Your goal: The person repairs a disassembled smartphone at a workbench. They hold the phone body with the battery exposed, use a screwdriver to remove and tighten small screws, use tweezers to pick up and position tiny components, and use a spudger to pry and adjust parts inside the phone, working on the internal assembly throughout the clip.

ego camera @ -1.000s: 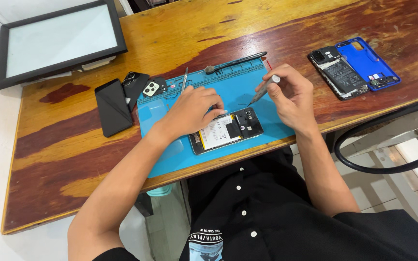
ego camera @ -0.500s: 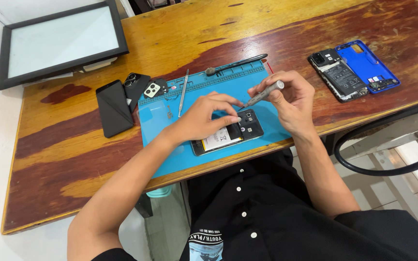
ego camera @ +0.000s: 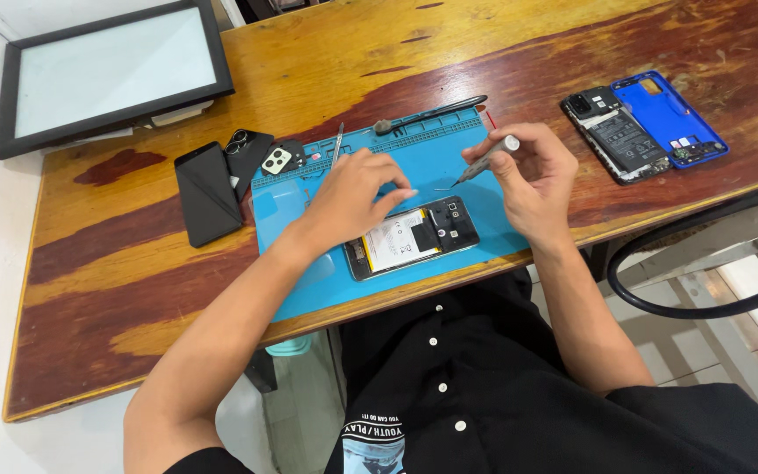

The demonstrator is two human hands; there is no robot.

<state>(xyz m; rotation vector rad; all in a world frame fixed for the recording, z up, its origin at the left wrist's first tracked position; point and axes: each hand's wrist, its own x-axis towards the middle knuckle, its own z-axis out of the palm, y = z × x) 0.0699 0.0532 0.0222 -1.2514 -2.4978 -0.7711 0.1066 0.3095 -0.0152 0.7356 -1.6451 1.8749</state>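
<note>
Opened phone [ego camera: 412, 238] on blue mat [ego camera: 309, 281], bench centre — left hand [ego camera: 353, 197] rests on it, fingers loose. Right hand [ego camera: 532, 180] at 3 o'clock, grip clamped on screwdriver [ego camera: 484, 161].

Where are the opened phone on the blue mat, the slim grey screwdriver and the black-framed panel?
Opened phone on the blue mat [ego camera: 414, 238], head view, on its pale battery.
Slim grey screwdriver [ego camera: 488, 159], head view, mid-shaft, in the right hand.
Black-framed panel [ego camera: 111, 72], head view, on its pale face.

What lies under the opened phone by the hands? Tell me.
The opened phone lies on a blue work mat, which rests on the wooden table. The mat surface directly beneath it is hidden.
</note>
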